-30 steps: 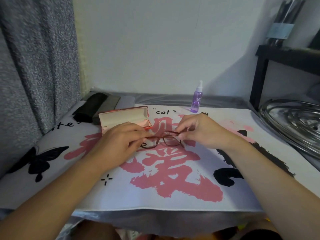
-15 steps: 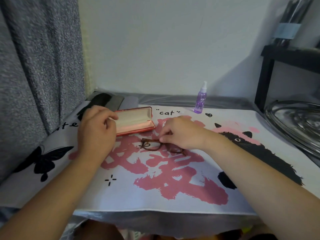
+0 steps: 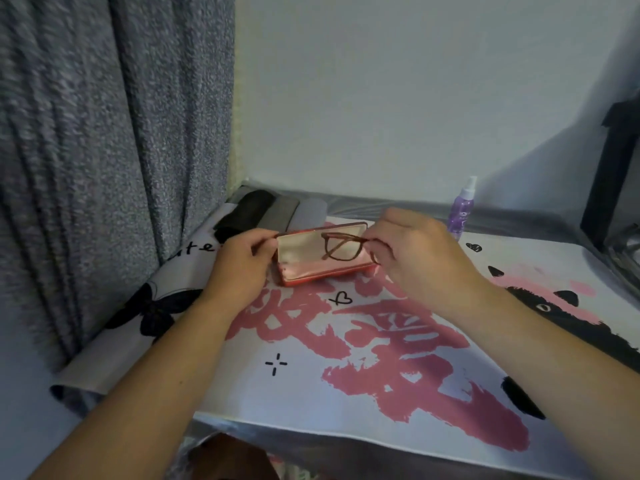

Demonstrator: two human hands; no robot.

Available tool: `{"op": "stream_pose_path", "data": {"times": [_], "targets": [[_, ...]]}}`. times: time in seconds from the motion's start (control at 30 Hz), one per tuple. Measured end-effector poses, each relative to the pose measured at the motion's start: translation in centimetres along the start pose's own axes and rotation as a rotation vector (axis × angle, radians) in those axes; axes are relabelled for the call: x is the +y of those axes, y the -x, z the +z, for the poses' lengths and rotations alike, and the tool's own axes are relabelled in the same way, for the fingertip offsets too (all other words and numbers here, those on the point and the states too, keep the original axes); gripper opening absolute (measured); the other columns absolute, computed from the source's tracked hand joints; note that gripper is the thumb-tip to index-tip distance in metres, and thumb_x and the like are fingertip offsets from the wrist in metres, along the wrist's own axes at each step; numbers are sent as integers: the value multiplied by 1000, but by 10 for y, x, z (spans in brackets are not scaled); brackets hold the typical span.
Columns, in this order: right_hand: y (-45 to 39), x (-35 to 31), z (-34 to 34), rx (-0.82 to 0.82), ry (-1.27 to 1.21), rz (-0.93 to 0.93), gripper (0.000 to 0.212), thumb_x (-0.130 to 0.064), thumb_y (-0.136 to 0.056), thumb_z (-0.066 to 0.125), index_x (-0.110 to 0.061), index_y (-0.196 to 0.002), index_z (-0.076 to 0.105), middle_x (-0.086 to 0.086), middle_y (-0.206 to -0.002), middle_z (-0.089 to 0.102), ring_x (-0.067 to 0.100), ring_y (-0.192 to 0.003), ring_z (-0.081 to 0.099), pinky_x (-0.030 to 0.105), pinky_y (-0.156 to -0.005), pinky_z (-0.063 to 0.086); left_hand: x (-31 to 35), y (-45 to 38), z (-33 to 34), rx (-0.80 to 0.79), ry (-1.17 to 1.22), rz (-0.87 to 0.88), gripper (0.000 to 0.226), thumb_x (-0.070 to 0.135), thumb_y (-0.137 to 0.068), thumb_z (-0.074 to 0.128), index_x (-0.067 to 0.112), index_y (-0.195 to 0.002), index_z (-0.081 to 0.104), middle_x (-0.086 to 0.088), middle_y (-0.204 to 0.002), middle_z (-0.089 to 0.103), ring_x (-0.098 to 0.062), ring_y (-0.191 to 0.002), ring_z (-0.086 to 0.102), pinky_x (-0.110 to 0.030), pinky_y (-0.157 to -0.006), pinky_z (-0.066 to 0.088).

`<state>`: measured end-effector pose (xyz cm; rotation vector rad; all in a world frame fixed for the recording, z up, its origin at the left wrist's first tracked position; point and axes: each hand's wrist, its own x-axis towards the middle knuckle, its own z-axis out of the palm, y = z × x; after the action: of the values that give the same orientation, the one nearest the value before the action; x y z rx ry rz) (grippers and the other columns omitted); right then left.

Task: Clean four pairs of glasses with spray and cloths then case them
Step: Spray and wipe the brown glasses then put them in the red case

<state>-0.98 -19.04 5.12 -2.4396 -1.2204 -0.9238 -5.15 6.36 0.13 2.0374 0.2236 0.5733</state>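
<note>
An open red glasses case point(image 3: 322, 271) with a pale lining lies on the printed mat, its lid raised at the far side. My left hand point(image 3: 240, 263) grips the case's left end. My right hand point(image 3: 414, 252) pinches a pair of brown-framed glasses point(image 3: 343, 247) and holds them over the open case, one lens showing against the lining. A purple spray bottle point(image 3: 462, 211) stands behind my right hand near the wall.
Three closed cases, black point(image 3: 242, 211), grey point(image 3: 280, 213) and light grey point(image 3: 310, 211), lie side by side behind the red case. A grey curtain point(image 3: 104, 150) hangs at the left. The white mat point(image 3: 346, 375) has pink and black prints. A black shelf leg point(image 3: 609, 168) stands at right.
My right hand lifted the glasses off the mat and carried them over the open case. My left hand stayed at the case's left end. The view shifted left.
</note>
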Motion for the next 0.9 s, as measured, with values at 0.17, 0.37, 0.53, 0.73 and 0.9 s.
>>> {"op": "stream_pose_path", "data": {"times": [0.17,0.37,0.53,0.73,0.9], "targets": [[1,-9,37,94,219,-319,15,9,-82,66,-4,-89,69,10,-84,60,28,-76,56,37,-67,47,1,4,2,-68,-28,64,20,18,-104,54,25,-111,72,10,-103,73,-4,-96,66,-23,-83,51],[2,-8,61,-16,254,-380,15,8,-82,65,-7,-85,63,8,-83,57,26,-71,54,37,-62,49,0,5,1,-76,-11,66,21,18,-104,54,24,-114,71,11,-103,73,-2,-97,66,-24,-87,53],[2,-8,61,-60,218,-377,19,8,-77,69,-8,-85,64,7,-82,56,24,-68,54,35,-56,47,3,6,2,-85,-3,52,22,18,-104,53,26,-115,71,12,-102,72,0,-96,65,-19,-83,51],[4,-2,61,-138,39,-220,22,-4,-82,78,-10,-99,65,4,-82,59,26,-65,57,40,-51,51,1,5,1,-94,12,38,23,19,-105,52,29,-114,71,13,-100,72,-2,-95,66,-21,-81,49],[-10,-1,52,-302,-85,-73,22,-31,-96,64,-16,-110,72,-2,-95,63,25,-81,63,44,-68,56,2,6,1,-100,15,37,23,18,-105,52,28,-115,70,13,-100,72,0,-92,66,-16,-77,47]]}}
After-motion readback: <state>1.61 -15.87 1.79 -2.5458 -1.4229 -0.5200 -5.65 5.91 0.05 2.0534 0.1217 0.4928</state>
